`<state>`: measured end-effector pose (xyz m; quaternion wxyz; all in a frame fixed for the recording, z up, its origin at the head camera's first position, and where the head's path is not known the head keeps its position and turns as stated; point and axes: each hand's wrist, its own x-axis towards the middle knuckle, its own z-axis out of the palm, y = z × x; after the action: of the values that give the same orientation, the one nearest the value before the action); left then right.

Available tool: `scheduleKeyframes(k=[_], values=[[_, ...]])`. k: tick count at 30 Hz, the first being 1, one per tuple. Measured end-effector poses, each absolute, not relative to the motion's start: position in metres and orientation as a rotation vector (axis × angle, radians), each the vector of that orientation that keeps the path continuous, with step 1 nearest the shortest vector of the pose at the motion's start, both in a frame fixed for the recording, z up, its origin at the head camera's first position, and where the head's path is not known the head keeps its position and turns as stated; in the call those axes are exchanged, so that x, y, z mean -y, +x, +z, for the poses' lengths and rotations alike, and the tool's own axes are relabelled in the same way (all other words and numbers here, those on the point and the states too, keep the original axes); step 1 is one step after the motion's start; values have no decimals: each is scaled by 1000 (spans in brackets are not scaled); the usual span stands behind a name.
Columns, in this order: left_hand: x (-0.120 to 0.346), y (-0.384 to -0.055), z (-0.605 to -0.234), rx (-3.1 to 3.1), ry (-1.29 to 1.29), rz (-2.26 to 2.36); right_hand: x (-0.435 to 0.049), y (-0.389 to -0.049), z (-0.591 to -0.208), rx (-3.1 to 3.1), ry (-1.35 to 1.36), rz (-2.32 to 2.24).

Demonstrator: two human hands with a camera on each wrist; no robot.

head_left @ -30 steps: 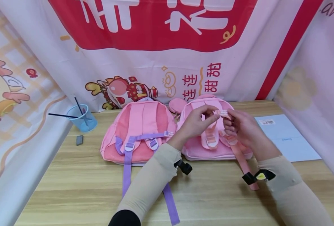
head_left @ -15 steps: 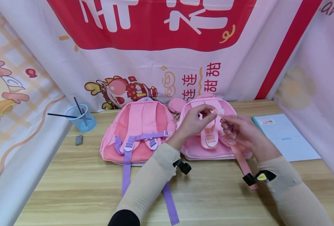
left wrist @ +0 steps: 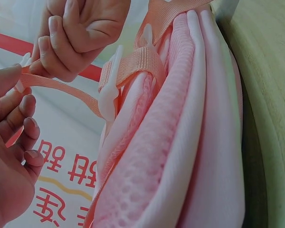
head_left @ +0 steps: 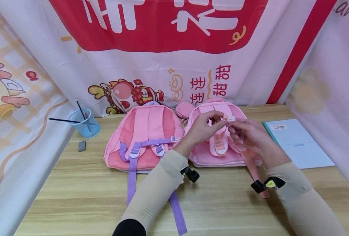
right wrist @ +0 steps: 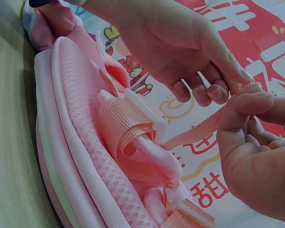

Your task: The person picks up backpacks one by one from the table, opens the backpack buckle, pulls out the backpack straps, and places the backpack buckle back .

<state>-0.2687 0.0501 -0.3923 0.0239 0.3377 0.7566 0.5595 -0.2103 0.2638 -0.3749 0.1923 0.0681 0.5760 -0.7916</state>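
Observation:
Both hands meet in front of the right-hand pink backpack [head_left: 202, 156], above its shoulder straps. A small white buckle [head_left: 230, 118] on a thin peach strap [left wrist: 61, 86] is between the fingertips. My left hand [head_left: 204, 128] pinches the strap beside the buckle with thumb and forefinger, its other fingers loosely bent. The right hand [head_left: 249, 134] pinches at the buckle with its thumb and forefinger, the remaining fingers curled in. Fingers partly hide the buckle. The thin strap runs down to a white strap adjuster [left wrist: 109, 92] on the backpack.
To the left lies another pink backpack [head_left: 142, 127] with purple straps [head_left: 132, 183]. A blue cup [head_left: 89, 129] with thin black sticks and a grey eraser [head_left: 82, 146] stand at far left. On the right is a light-blue notebook [head_left: 302, 144]. A printed cloth [head_left: 251, 78] hangs behind.
My right hand's fingertips dropped off the buckle's right end toward the strap below, then came back up and left against it. The left hand has barely moved.

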Motion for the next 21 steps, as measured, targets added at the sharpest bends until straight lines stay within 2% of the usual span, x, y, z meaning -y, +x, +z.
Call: scheduleKeyframes(k=[21], values=[[-52, -268, -392, -2356, 1055, 1723, -265, -209, -379, -1718, 52, -2207]])
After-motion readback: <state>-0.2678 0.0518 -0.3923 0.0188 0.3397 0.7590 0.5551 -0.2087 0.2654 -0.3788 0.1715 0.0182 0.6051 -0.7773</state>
